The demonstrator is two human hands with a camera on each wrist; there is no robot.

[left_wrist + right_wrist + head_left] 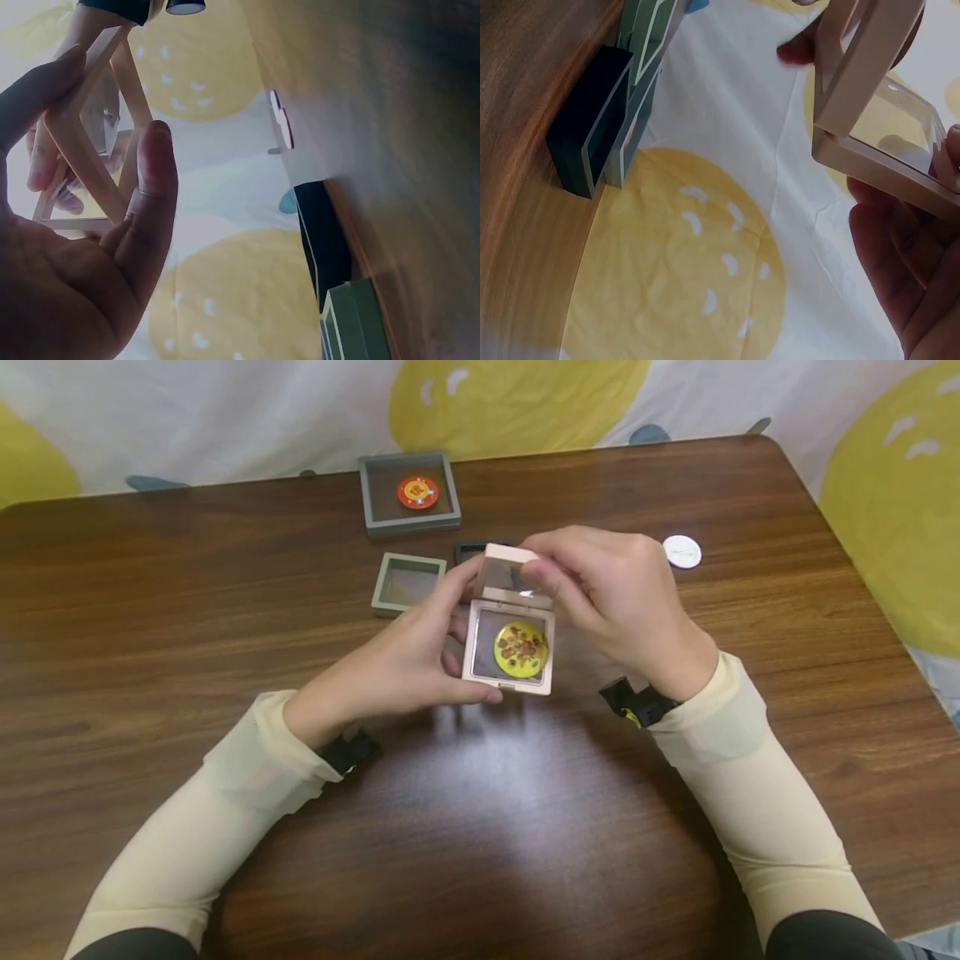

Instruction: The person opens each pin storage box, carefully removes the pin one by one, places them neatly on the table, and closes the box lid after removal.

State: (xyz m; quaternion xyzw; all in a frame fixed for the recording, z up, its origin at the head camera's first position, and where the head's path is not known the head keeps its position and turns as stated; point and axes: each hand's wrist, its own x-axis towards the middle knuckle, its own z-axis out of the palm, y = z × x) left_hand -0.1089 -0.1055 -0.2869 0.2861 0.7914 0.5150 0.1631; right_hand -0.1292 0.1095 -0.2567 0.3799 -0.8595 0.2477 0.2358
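Observation:
A pale pink hinged display case with clear film windows is held up over the table, its lid raised. On its lower film lies a round yellow badge with a brown floral picture. My left hand grips the lower half by its edges, thumb along the front. With thumb and fingers my right hand pinches the raised lid. In the left wrist view a pin back shows through the film of the case. The right wrist view has the two halves standing at an angle.
Behind the hands stand a green frame case and a dark case, partly hidden. Farther back is a larger grey case with a red and yellow badge. A white badge lies pin side up at the right.

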